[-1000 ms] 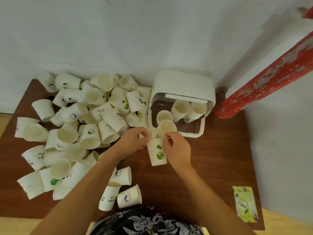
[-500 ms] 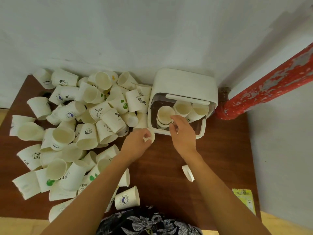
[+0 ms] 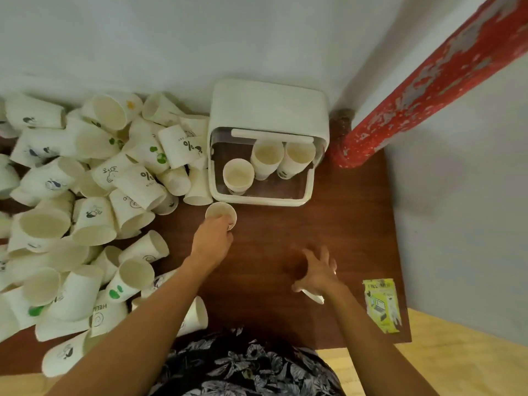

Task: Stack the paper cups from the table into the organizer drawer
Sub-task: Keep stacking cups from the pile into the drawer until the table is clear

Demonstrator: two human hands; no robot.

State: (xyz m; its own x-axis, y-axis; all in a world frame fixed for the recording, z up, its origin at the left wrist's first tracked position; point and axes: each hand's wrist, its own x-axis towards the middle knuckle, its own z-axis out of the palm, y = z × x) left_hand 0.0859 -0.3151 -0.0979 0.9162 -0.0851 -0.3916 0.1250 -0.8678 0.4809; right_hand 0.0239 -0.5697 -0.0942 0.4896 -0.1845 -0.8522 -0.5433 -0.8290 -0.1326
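A white organizer drawer (image 3: 310, 192) stands pulled open at the back of the brown table, with three upright paper cup stacks (image 3: 238, 176) inside. My left hand (image 3: 213, 241) grips an upright paper cup (image 3: 219, 213) just in front of the drawer's front wall. Over the table at the right hovers my right hand (image 3: 315, 271), fingers spread, above a fallen cup (image 3: 313, 297) that it partly hides. A big heap of loose paper cups (image 3: 94, 201) covers the table's left half.
A red peeling post (image 3: 428, 78) rises at the drawer's right. A yellow-green packet (image 3: 382, 304) lies near the table's right edge (image 3: 398, 252). Bare wood shows between my hands. The wall runs close behind the drawer.
My right hand has left the drawer and come back toward me over the fallen cup. The left hand stays in front of the drawer with its cup.
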